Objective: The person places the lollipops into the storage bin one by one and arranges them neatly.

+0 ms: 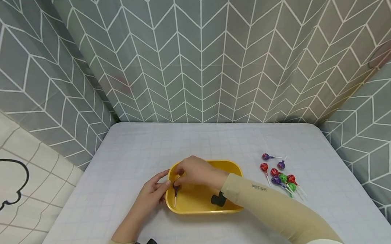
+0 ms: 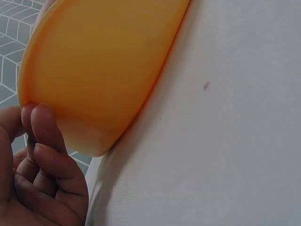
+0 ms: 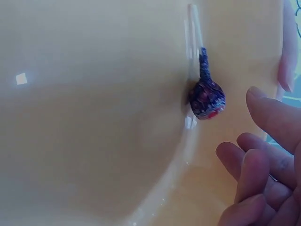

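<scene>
A yellow tray [image 1: 206, 209] sits on the white table. My left hand [image 1: 164, 180] holds its left rim; in the left wrist view the thumb and index tip [image 2: 29, 112] pinch the edge of the yellow tray [image 2: 99, 70], and the other fingers are curled. A purple lollipop [image 1: 175, 191] lies inside by the left wall, with its stick pointing toward me. My right hand [image 1: 180, 176] hovers over it. In the right wrist view the purple lollipop [image 3: 207, 98] rests against the tray wall [image 3: 94, 117], and the loosely curled fingers [image 3: 256, 162] are clear of it.
Several wrapped lollipops [image 1: 279, 174] in red, purple and green lie loose on the table to the right of the tray. Patterned grey curtains enclose the table at the back and both sides. Black wrist mounts [image 1: 218, 200] sit on both forearms.
</scene>
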Tool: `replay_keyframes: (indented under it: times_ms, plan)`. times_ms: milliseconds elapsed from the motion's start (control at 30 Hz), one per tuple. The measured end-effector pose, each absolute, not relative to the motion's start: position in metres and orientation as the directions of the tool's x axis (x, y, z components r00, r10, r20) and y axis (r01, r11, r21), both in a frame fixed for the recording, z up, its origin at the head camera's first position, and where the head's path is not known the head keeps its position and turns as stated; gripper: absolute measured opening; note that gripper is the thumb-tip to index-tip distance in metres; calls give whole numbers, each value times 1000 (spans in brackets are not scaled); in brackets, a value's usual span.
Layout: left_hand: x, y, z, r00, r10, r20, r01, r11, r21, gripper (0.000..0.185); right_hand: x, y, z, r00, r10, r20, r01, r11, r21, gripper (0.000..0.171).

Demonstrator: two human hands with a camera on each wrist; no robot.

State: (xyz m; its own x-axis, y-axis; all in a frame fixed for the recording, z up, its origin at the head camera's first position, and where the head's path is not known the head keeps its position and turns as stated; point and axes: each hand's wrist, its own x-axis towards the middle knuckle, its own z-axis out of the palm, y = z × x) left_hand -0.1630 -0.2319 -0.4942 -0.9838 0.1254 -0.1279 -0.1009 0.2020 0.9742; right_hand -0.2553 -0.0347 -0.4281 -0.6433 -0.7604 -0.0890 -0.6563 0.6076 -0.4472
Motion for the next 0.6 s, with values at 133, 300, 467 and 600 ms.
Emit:
replay_keyframes:
  times_ms: [133,300,467,600]
  plan:
    - [-163,-232,-495,-984,128,-122,-94,205,974,50,-254,-28,-420,-651,-756,-70,-661,610,-436,36]
    - [-162,-233,-496,-985,126,-121,-92,210,973,51,-254,-20,-412,-661,-750,-25,-660,597,-457,37]
    - [-163,-232,-494,-986,119,-119,-90,220,971,50,-257,-15,-406,-667,-745,-3,-659,592,-463,38]
    - [-164,-231,-496,-985,118,-125,-97,218,971,49,-259,-11,-403,-686,-728,-3,-635,600,-486,37]
